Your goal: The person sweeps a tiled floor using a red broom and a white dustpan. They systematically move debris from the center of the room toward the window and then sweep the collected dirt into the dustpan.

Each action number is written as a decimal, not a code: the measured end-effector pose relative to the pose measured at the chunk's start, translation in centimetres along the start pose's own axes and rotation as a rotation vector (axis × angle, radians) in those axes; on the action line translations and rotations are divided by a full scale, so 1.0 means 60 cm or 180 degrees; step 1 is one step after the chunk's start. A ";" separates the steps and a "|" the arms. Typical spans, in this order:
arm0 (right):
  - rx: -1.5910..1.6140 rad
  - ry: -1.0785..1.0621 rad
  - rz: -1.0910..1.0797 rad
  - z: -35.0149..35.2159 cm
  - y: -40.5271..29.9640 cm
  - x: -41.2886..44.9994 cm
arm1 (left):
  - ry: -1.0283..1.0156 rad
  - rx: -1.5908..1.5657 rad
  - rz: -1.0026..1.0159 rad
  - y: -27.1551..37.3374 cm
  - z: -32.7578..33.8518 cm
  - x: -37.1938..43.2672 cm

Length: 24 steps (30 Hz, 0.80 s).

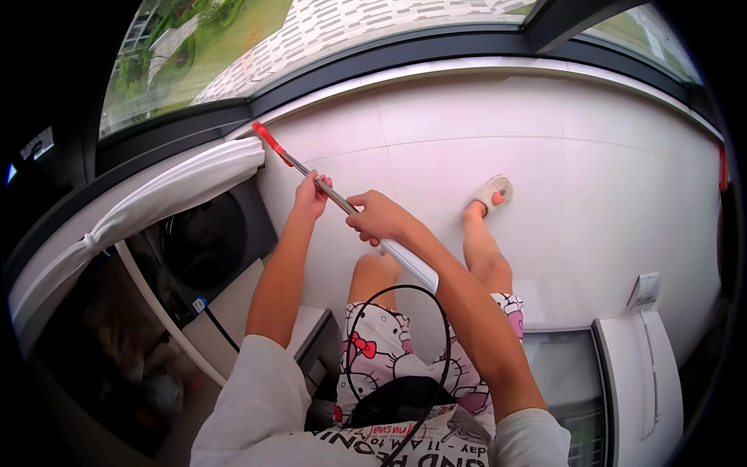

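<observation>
A metal pole (335, 196) runs slantwise in front of me, with a red plastic part (269, 142) at its far end and a white part (410, 264) at its near end. My left hand (313, 194) grips the pole below the red part. Closer to my body, my right hand (378, 217) is closed around the pole just above the white part. The red tip lies by the window ledge corner, near the top of a tied white curtain (192, 184). What kind of tool it is cannot be told.
A window with a dark frame (385, 57) curves across the top. Pale tiles (467, 122) lie below it. At left stands a dark appliance with a round door (204, 239), beside a white cabinet (306, 330). A black cable (446, 350) loops before my body. A white wall switch (645, 290) is at right.
</observation>
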State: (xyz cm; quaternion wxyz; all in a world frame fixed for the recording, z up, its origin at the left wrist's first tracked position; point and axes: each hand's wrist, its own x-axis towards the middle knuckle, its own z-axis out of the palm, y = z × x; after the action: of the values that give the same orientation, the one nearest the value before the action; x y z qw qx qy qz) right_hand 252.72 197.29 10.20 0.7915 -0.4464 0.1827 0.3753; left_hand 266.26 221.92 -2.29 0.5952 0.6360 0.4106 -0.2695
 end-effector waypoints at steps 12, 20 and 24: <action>0.1626 0.0978 0.0018 0.124 0.081 0.082 | 0.0352 0.2041 0.0599 -0.025 0.082 0.108; 0.1121 0.2519 0.0799 0.253 0.065 -0.124 | -0.0863 0.1059 -0.0185 -0.170 0.149 -0.150; 0.0796 0.2475 0.1026 0.307 0.048 -0.207 | -0.0823 0.0449 -0.0667 -0.175 0.104 -0.255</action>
State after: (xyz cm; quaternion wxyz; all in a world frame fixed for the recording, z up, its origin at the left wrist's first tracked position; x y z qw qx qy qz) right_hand 241.60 208.42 26.18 0.6432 -0.4209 0.5785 0.2731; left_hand 250.38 212.26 3.91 0.5656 0.5900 0.3748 -0.4377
